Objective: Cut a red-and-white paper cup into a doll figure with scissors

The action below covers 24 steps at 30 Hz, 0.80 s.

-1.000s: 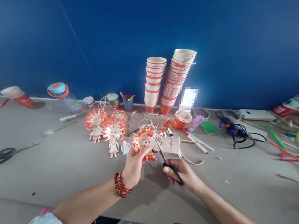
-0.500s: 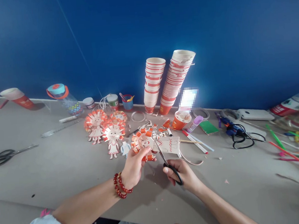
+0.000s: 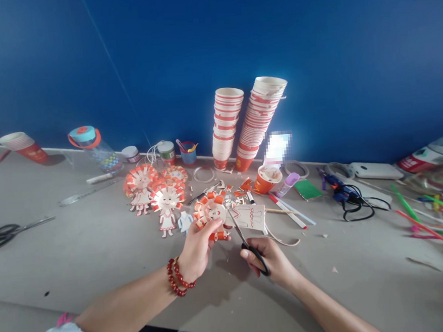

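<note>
Between thumb and fingers, my left hand (image 3: 198, 243) pinches a paper doll (image 3: 248, 217) by its round head with curled orange strips. The doll lies sideways, its drawn dress and legs pointing right. My right hand (image 3: 271, 258) grips black-handled scissors (image 3: 245, 242), whose blades meet the paper near the doll's neck. How far the blades are parted I cannot tell. Just left of my left hand are a doll with a fringed head (image 3: 168, 218), a second fringed doll (image 3: 141, 184) and a small blue-white paper dress (image 3: 185, 220). Paper scraps (image 3: 235, 198) are scattered behind the held doll.
Two tall stacks of paper cups (image 3: 228, 127) lean near the blue wall. A cup of scraps (image 3: 268, 179), a purple glue stick (image 3: 289, 184) and a blue glue gun (image 3: 337, 188) stand or lie right. Another pair of scissors (image 3: 15, 231) and a bottle (image 3: 97, 152) are left.
The whole view has shifted very slightly. Both hands, the scissors and the held doll keep nearly the same positions.
</note>
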{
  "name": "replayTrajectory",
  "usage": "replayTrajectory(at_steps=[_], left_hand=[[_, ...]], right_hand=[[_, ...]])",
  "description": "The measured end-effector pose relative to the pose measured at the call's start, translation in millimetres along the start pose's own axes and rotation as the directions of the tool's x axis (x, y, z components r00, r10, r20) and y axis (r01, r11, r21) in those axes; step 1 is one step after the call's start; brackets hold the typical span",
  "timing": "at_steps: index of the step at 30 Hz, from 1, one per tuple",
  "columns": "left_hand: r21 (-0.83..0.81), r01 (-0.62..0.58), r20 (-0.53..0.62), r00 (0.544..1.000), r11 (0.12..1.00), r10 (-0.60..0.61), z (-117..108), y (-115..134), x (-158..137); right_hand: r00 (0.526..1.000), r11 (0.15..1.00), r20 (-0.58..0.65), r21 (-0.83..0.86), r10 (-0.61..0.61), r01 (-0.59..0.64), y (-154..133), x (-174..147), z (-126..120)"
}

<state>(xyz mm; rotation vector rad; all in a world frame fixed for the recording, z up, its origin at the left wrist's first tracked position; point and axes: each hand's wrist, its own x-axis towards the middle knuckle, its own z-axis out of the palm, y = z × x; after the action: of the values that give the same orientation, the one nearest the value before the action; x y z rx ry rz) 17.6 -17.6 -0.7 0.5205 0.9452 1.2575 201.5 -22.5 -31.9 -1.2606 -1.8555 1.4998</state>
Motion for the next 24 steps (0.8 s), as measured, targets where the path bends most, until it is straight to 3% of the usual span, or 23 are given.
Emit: replayTrajectory(at_steps=[24], left_hand=[[0.066, -0.034, 0.027, 0.999, 0.997, 0.032, -2.5, 1.9, 0.8]], right_hand=[[1.0, 0.998, -0.026, -0.064, 0.005, -0.006, 2.9, 0.4, -2.7]])
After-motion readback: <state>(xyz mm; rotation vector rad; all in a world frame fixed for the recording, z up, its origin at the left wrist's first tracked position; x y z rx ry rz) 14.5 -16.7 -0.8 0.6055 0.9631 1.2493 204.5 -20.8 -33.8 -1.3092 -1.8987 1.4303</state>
